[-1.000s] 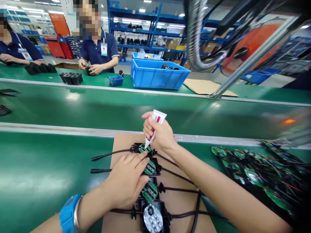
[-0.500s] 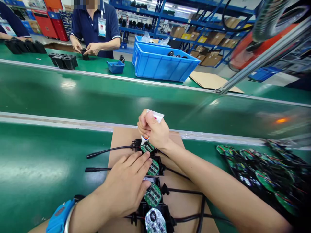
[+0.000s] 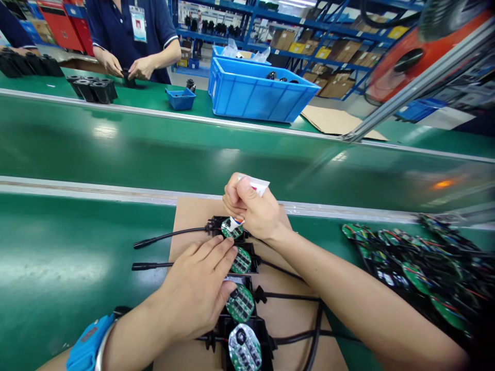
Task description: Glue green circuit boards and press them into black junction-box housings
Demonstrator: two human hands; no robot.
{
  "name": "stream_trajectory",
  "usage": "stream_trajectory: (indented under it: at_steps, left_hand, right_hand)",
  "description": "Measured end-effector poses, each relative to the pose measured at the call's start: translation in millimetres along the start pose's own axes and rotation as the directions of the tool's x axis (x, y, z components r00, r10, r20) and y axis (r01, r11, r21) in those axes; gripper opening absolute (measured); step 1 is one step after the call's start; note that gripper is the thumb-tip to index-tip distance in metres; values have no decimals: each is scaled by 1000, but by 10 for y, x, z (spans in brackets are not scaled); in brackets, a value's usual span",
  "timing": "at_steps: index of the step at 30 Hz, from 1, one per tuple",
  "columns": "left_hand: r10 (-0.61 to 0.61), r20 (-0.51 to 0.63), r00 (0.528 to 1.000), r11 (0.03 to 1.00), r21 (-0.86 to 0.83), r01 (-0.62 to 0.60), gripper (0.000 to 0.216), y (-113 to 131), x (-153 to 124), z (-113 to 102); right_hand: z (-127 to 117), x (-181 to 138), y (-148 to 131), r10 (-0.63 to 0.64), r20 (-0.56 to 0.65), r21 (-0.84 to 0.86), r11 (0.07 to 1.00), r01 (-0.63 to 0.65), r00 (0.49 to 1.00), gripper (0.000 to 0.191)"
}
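My right hand (image 3: 253,211) is closed round a white squeeze tube (image 3: 260,185), its nozzle pointing down at the farthest round green circuit board (image 3: 228,231). Whether the tip touches that board is hard to see. Stretched flat, my left hand (image 3: 201,288) lies over the left side of the row, fingertips by the far board's near edge. Its thumb reaches a third board (image 3: 240,303); between these two lies another board (image 3: 242,260). Closest to me, a board coated with something whitish and shiny (image 3: 245,348) sits at its black housing (image 3: 263,330). Black cables come out on both sides.
Brown cardboard (image 3: 288,314) lies beneath the housings on the green bench. A heap of wired boards (image 3: 417,278) is at right. Beyond the raised strip (image 3: 116,188) are a blue crate (image 3: 263,95), a small blue bin (image 3: 181,99) and a co-worker (image 3: 133,41) handling a black part.
The tube's nozzle has shifted right over the far board, from its left edge towards its middle. My left hand keeps its place on the row. The whole view has shifted slightly.
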State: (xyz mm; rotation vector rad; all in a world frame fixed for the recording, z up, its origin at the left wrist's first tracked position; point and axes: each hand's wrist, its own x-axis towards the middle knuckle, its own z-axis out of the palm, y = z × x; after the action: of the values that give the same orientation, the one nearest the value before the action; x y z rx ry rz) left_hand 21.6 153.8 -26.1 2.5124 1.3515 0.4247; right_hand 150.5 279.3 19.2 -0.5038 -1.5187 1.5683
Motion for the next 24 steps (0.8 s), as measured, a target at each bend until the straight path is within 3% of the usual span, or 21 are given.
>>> stream_trajectory:
  at_steps: [10, 24]
  left_hand:
    - [15, -3, 1000, 1000, -6, -15, 46, 6, 3, -26]
    - [28, -12, 1000, 999, 33, -27, 47, 4, -3, -16]
  right_hand:
    - [10, -127, -91, -14, -35, -51, 999, 12, 999, 51]
    - [-73, -58, -43, -72, -121, -41, 997, 68, 990, 51]
